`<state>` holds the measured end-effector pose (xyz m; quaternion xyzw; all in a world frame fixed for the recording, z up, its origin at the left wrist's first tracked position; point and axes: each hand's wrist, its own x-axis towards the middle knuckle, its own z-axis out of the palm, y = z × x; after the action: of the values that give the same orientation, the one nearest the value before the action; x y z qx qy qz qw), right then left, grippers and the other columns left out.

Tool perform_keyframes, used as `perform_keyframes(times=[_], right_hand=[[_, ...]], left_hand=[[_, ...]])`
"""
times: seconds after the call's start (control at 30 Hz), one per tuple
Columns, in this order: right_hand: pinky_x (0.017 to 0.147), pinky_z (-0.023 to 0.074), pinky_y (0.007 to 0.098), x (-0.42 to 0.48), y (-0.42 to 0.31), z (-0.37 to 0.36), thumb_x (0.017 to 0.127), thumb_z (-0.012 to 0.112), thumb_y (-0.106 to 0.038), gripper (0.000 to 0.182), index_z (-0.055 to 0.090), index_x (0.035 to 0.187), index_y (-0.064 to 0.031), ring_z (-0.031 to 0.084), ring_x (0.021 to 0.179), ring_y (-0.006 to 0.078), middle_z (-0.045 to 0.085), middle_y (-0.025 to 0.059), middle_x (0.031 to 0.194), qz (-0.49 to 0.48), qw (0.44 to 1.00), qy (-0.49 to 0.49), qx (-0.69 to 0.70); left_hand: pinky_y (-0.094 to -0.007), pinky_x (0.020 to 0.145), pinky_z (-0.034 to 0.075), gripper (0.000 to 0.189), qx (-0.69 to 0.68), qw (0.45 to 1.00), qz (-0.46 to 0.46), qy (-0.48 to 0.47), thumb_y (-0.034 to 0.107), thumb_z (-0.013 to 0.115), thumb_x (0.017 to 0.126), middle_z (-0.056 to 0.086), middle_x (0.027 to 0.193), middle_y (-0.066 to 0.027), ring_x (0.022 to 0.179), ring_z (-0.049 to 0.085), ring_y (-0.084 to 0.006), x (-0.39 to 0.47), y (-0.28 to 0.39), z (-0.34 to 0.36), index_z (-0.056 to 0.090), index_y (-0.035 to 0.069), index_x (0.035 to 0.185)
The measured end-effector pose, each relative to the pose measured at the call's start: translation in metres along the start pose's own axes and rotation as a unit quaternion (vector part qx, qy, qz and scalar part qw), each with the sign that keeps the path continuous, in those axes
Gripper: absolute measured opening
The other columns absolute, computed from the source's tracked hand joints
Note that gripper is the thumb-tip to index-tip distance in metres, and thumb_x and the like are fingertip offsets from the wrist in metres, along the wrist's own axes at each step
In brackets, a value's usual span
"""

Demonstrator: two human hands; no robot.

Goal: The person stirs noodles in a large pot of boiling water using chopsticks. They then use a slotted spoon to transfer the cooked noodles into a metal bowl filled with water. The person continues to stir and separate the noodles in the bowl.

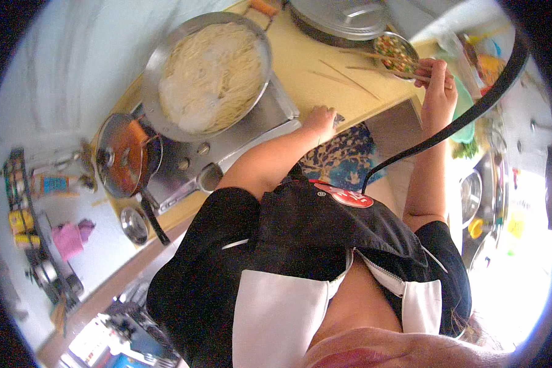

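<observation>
My right hand (437, 85) holds a pair of wooden chopsticks (378, 70) over a small metal bowl (413, 45). Chopped, mixed-colour ingredients (392, 48) fill that bowl. My left hand (321, 122) rests at the yellow counter's (299, 50) front edge, its fingers curled; whether it grips anything is hidden. Left of it, a large metal pan (152, 101) of pale noodles (216, 69) in foamy liquid stands on the gas stove (253, 117). Another pair of thin sticks (345, 83) lies on the counter between the pan and the bowl.
A lidded frying pan (124, 161) with reddish contents sits at the stove's left, its black handle (155, 218) jutting forward. Nearby is a small metal bowl (134, 225). A large lidded pot (340, 20) stands at the back. To the right are a green basin (463, 110) and a sink area (471, 198).
</observation>
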<state>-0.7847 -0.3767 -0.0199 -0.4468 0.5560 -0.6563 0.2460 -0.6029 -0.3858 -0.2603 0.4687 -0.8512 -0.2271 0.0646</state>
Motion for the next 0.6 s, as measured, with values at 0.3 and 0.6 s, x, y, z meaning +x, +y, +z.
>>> perform_keyframes(times=[0.3, 0.6], right_hand=[[0.065, 0.0443, 0.0229, 0.055, 0.018, 0.106, 0.091, 0.043, -0.033, 0.035, 0.058, 0.088, -0.0008, 0.054, 0.066, 0.0099, 0.061, 0.0044, 0.08, -0.058, 0.962, -0.234, -0.127], [0.071, 0.0459, 0.0333, 0.126, 0.091, 0.224, 0.086, 0.044, -0.044, 0.044, 0.056, 0.104, -0.0064, 0.06, 0.08, 0.0267, 0.063, 0.0109, 0.09, -0.274, 0.834, -0.317, -0.358]], left_hand=[[-0.0388, 0.07, 0.051, 0.04, -0.817, 0.494, -0.254, 0.153, 0.006, 0.053, 0.069, 0.055, 0.099, -0.0148, 0.088, 0.058, -0.0259, -0.231, -0.02, -0.16, 0.045, 0.006, 0.108], [-0.0351, 0.076, 0.048, 0.036, -0.599, 0.542, -0.275, 0.521, 0.008, 0.052, 0.078, 0.056, 0.1, -0.0123, 0.087, 0.058, -0.024, -0.353, -0.098, -0.251, 0.046, 0.001, 0.112]])
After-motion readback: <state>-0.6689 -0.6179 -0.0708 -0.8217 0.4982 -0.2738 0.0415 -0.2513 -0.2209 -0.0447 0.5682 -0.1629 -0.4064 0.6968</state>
